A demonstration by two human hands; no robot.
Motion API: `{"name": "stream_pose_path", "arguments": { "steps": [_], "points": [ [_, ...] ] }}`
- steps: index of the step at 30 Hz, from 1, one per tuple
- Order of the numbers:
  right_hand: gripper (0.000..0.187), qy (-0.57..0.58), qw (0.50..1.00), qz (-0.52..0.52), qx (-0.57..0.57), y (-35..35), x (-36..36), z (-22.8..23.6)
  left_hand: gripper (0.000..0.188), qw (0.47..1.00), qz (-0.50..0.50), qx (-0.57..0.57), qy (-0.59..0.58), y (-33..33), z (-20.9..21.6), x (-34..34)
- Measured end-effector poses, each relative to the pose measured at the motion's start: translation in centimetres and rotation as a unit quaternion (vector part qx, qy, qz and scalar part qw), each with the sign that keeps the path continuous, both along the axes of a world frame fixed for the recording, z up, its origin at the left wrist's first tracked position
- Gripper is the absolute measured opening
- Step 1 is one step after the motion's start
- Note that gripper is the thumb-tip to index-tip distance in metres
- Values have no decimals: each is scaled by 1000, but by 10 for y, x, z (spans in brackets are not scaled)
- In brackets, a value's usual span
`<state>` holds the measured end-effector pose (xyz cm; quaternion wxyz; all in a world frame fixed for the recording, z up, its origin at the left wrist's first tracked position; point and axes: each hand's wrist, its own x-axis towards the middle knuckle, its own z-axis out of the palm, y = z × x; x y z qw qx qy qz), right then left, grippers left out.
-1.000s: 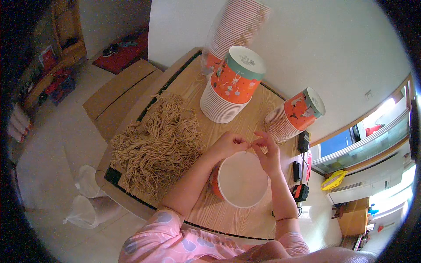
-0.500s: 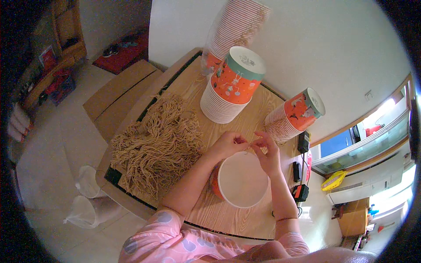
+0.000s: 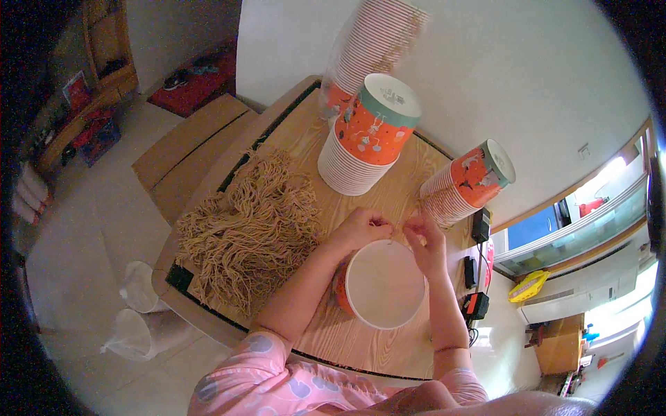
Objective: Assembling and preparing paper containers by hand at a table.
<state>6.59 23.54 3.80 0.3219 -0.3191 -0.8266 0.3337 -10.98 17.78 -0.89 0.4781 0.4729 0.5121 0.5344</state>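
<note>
An orange paper bucket (image 3: 341,291) with a white inside stands on the wooden table, its open mouth tipped toward me. Over its far rim my left hand (image 3: 365,227) is closed in a pinch. My right hand (image 3: 424,239) pinches too, just to the right, fingertips a short gap away. A thin strand of twine seems to run between them at the rim; it is too fine to follow clearly. Left of my left forearm lies a big tangled heap of beige twine (image 3: 243,229).
Upside-down stacks of orange paper buckets stand beyond my hands: a tall stack (image 3: 374,135) and a shorter stack (image 3: 468,177) with beige strands along its rims. Behind leans a plastic-wrapped stack (image 3: 374,45). Black adapters (image 3: 476,305) line the right edge. A cardboard box (image 3: 187,152) sits beyond the table's left side.
My right hand has drawn slightly right, away from the left fingertips, and its fingers have come closer together. My left hand and the bucket stay nearly in place.
</note>
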Motion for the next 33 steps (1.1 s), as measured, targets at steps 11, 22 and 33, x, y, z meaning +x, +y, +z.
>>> {"name": "stream_pose_path", "arguments": {
  "steps": [11, 22, 33],
  "points": [
    [10, -50, 995, 24, -82, 2, -1, 0, 29, 1000, -11, 12, -6, 4, -7, -1],
    [5, 23, 969, 27, -243, -14, 11, -10, 23, 997, -66, 17, 27, -18, 7, 9],
    [5, 45, 951, -15, -306, -143, 69, -4, 13, 979, -146, -34, -137, -127, 13, 62]
  ]
}}
